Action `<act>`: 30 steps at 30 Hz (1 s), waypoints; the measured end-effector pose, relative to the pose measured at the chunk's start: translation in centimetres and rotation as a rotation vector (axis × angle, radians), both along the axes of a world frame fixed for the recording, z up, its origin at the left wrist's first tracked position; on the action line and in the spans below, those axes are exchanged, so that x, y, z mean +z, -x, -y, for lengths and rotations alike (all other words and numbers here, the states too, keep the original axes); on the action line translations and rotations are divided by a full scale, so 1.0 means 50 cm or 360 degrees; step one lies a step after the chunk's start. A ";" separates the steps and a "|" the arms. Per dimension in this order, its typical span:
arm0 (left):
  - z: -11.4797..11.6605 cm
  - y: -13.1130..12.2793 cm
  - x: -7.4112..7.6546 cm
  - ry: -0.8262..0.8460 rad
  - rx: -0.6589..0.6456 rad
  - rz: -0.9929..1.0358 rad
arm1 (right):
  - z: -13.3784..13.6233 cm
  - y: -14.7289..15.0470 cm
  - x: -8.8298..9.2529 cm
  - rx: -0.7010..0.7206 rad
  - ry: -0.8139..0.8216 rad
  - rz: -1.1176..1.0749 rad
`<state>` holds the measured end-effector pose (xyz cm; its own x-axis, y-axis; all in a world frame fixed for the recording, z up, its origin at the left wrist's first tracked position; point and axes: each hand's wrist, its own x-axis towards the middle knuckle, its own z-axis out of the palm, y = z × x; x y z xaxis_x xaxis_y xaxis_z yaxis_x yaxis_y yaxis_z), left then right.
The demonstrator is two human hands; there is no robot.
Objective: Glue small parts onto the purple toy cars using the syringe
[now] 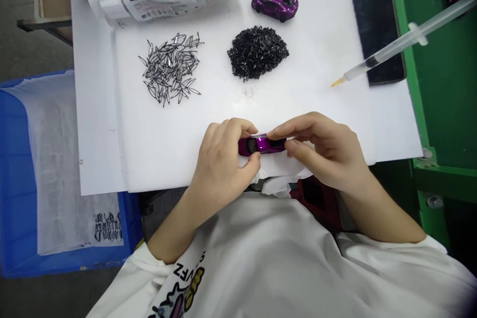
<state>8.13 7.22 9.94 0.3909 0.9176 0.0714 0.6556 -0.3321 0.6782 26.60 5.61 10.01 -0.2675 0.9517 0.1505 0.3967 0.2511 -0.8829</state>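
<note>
And there, the left hand [223, 161] and right hand [322, 151], fingers curled, pinching a purple toy car [262, 145] from both ends, right over the near edge of the white sheet [167, 159]! A second purple car [275, 4] parked up top, past a heap of black pieces [257, 52] and a heap of clear-and-black slivers [169, 67], plenty left in both.

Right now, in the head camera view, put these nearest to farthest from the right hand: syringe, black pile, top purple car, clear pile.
From the right hand:
1. Syringe, tip just above the hand
2. Black pile, up and left
3. Purple toy car, top of the sheet
4. Clear pile, far left
</note>
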 end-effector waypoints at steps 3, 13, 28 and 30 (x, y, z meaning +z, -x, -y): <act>0.001 0.002 -0.005 0.0009 0.0009 0.0055 | 0.000 0.011 0.002 0.0032 -0.0356 0.0403; -0.003 0.027 -0.005 0.0068 -0.0130 0.0102 | 0.002 0.035 0.002 -0.0029 -0.0327 0.0784; -0.008 0.039 -0.006 0.0291 -0.0111 0.0238 | 0.006 0.006 0.020 0.0132 -0.0121 0.0762; -0.012 0.045 -0.011 0.0318 -0.0058 0.0282 | 0.006 0.009 0.017 0.0122 -0.0169 0.0805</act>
